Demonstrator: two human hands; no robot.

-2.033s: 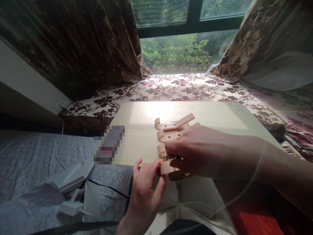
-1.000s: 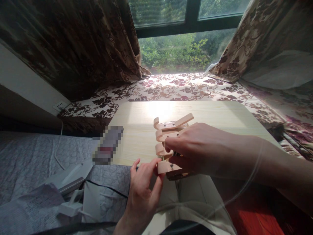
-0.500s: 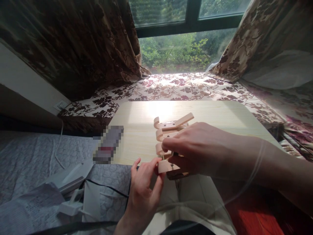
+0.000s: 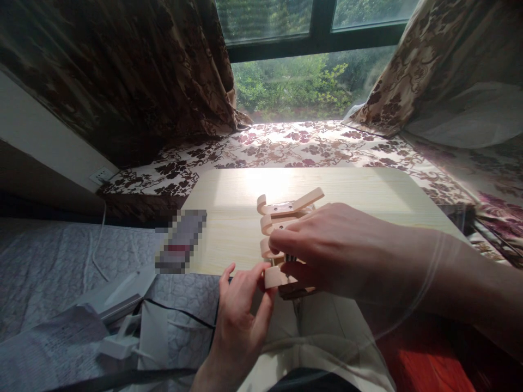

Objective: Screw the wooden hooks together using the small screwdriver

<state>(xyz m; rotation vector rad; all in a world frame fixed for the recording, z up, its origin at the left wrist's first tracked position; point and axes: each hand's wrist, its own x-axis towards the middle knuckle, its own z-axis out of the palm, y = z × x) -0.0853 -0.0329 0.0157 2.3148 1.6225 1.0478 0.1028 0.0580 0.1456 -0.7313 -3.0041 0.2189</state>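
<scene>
A pale wooden hook rack (image 4: 281, 208), with several curved hooks screwed on in a row, lies at the table's near edge. My left hand (image 4: 244, 296) pinches the curled end of the nearest wooden hook (image 4: 274, 277) between thumb and fingers. Over the rack, my right hand (image 4: 322, 245) is closed, its thumb and forefinger round a small dark, shiny piece (image 4: 290, 258) above that same hook. Most of this piece is hidden by the fingers, so its kind is unclear. The right hand also covers the rack's right side.
The light wood table (image 4: 229, 218) carries a blurred-out dark object (image 4: 182, 239) at its left. Beyond it is a flower-patterned window seat (image 4: 294, 144). At lower left, a white plug (image 4: 118, 345), cables and a printed sheet (image 4: 53, 343) lie on a quilted cover. Something red (image 4: 429, 365) is at lower right.
My right hand's fingers have shifted very slightly left, and the small piece between them shows a shinier side. The screw seen on the nearest hook is now hidden. My left hand stays put.
</scene>
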